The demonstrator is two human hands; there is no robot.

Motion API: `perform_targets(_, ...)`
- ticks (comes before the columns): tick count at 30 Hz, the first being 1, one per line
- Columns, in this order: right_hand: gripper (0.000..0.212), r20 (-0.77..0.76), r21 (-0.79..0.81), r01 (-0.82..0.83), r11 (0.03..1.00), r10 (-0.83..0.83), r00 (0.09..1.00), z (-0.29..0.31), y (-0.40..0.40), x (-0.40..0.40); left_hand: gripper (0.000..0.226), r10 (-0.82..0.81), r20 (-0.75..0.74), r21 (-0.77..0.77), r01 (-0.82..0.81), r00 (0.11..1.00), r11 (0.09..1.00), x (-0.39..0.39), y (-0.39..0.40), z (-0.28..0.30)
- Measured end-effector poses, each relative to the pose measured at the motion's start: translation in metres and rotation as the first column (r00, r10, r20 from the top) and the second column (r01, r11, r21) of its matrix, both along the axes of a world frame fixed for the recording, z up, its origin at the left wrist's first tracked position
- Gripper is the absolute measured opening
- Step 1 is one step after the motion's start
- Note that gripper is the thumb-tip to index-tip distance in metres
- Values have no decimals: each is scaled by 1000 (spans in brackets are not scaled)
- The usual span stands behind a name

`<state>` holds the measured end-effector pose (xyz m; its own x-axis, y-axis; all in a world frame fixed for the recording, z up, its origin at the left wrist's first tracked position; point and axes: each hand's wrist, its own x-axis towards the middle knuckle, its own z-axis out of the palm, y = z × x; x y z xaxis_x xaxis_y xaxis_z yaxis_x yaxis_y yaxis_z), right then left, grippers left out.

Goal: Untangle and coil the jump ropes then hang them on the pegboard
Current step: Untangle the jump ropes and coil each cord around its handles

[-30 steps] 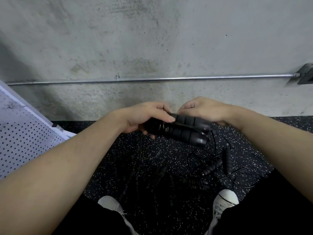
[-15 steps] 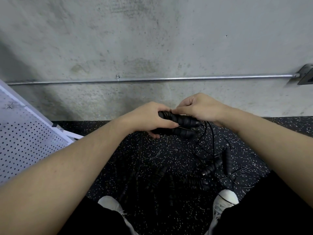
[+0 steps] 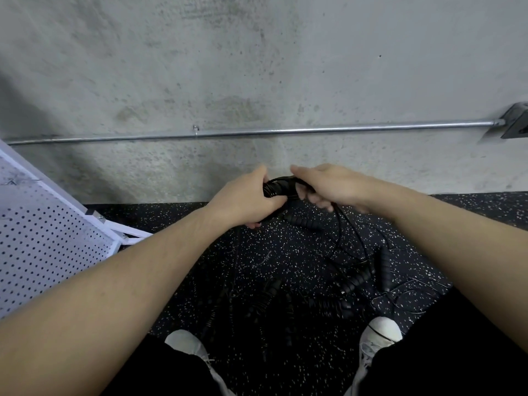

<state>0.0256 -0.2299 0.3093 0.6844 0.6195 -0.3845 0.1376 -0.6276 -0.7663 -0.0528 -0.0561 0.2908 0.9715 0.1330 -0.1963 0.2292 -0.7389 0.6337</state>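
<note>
- Left hand (image 3: 248, 200) — fingers curled round the black jump rope handles (image 3: 274, 188), held up between both hands above the floor (image 3: 285, 241).
- Right hand (image 3: 328, 185) — fingers wrapped over the same bundle, from which thin cord (image 3: 347, 224) trails down.
- More jump ropes (image 3: 357, 281) lie tangled on the floor between the white shoes (image 3: 383, 330).
- Pegboard (image 3: 43, 238) leans at the left, near the concrete wall (image 3: 257, 67).

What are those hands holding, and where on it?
Both the left hand and right hand grip one black jump rope: left on its handles, right on the cord.
</note>
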Motion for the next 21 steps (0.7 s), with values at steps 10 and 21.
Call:
perform_targets(10,39,-34,143,70,987,-66,997,1,8,-13,24,150,-39,-266,-155,988,951,5,-7,-3)
perform_targets(21,30,-28,128,98,987,-95,995,6,11,-9,19,299,-225,-715,-366,927,596,6,-14,2)
